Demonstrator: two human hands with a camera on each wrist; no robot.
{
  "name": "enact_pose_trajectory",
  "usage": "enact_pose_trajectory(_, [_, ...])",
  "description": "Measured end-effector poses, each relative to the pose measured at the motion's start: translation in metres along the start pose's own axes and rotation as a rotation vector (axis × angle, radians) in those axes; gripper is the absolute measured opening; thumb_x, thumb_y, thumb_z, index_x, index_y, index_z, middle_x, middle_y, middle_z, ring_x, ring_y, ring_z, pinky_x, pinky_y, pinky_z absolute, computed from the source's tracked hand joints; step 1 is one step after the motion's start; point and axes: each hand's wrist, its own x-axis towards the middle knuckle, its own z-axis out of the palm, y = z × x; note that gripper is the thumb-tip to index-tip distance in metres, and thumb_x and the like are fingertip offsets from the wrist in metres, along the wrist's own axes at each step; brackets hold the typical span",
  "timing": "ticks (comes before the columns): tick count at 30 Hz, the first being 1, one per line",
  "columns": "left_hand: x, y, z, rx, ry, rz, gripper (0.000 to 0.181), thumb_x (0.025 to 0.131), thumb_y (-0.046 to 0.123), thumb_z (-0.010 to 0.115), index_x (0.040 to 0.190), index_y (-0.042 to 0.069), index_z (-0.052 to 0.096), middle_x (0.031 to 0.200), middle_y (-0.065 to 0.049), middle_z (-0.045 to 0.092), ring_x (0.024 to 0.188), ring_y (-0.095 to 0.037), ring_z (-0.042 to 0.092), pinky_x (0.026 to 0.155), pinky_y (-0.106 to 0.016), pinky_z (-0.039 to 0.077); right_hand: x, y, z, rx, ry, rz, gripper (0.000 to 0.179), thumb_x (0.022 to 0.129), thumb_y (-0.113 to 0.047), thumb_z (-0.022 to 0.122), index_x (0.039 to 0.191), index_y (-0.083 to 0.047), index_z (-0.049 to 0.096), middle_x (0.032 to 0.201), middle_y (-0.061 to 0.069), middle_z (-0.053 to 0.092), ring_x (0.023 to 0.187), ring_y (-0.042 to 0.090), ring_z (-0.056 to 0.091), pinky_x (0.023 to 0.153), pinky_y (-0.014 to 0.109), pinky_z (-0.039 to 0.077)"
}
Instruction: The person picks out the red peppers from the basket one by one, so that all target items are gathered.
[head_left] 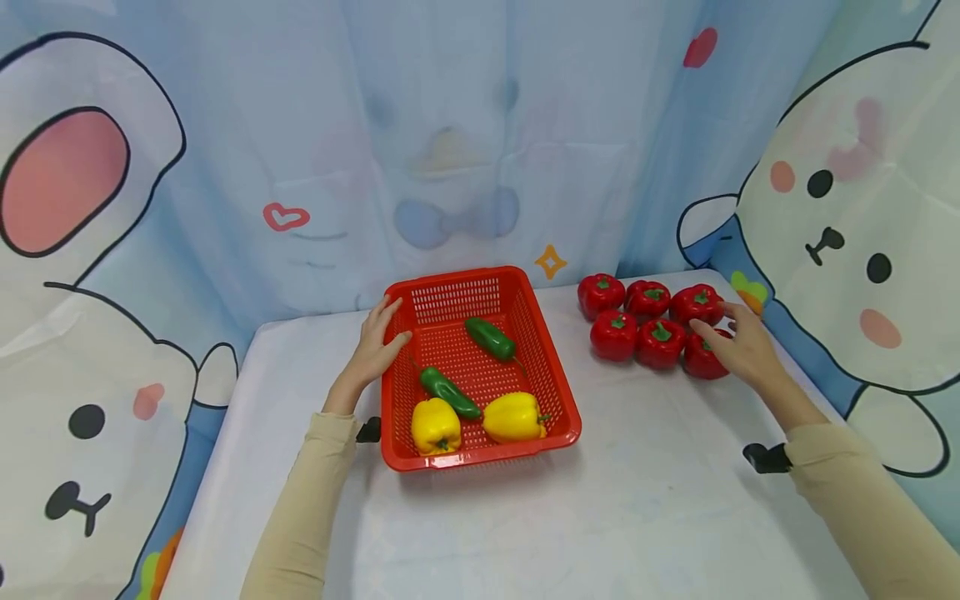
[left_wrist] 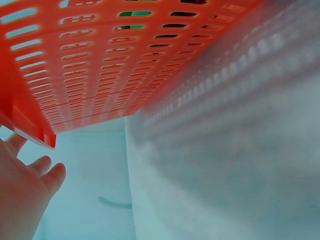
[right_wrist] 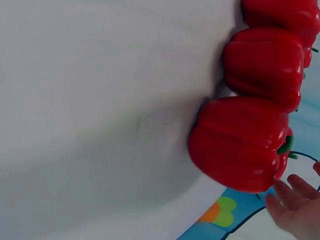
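A red plastic basket [head_left: 555, 383] holds two green chili peppers [head_left: 489, 338] and two yellow bell peppers [head_left: 514, 417]. My left hand [head_left: 375, 343] holds the basket's left rim, with the thumb over the inner side; in the left wrist view some fingers hang free outside the wall. On the right, several red bell peppers [head_left: 660, 343] stand in two rows. Over the front right red bell pepper [right_wrist: 237, 145] reaches my right hand [head_left: 742, 343], thumb and fingers spread apart. Its fingertips are close to that pepper's stem side; whether they touch it, I cannot tell.
Everything stands on a white-covered table [head_left: 600, 533]. Behind it hangs a blue curtain [head_left: 465, 125] with printed cartoon animals, and it also closes off the left and right sides. Table surface lies between the basket and the red peppers.
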Motion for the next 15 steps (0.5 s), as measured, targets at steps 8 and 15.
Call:
enact_pose_trajectory(8, [0.001, 0.003, -0.003, 0.023, -0.003, 0.011, 0.067, 0.1, 0.032, 0.051, 0.157, 0.01, 0.024, 0.165, -0.008, 0.006, 0.147, -0.036, 0.005, 0.11, -0.066, 0.015, 0.004, -0.014, 0.001, -0.036, 0.017, -0.046, 0.087, 0.097, -0.051, 0.049, 0.152, 0.009, 0.016, 0.148, 0.039, 0.024, 0.134, 0.057, 0.023, 0.091, 0.073, 0.036])
enact_pose_trajectory(15, [0.003, 0.011, -0.006, 0.085, -0.027, 0.005, 0.075, 0.097, 0.04, 0.054, 0.159, 0.014, 0.02, 0.165, -0.006, 0.005, 0.148, -0.035, 0.003, 0.11, -0.066, 0.015, 0.007, -0.027, 0.006, -0.034, 0.001, -0.064, 0.087, 0.096, -0.05, 0.052, 0.151, 0.008, 0.018, 0.145, 0.039, 0.026, 0.131, 0.057, 0.026, 0.089, 0.072, 0.039])
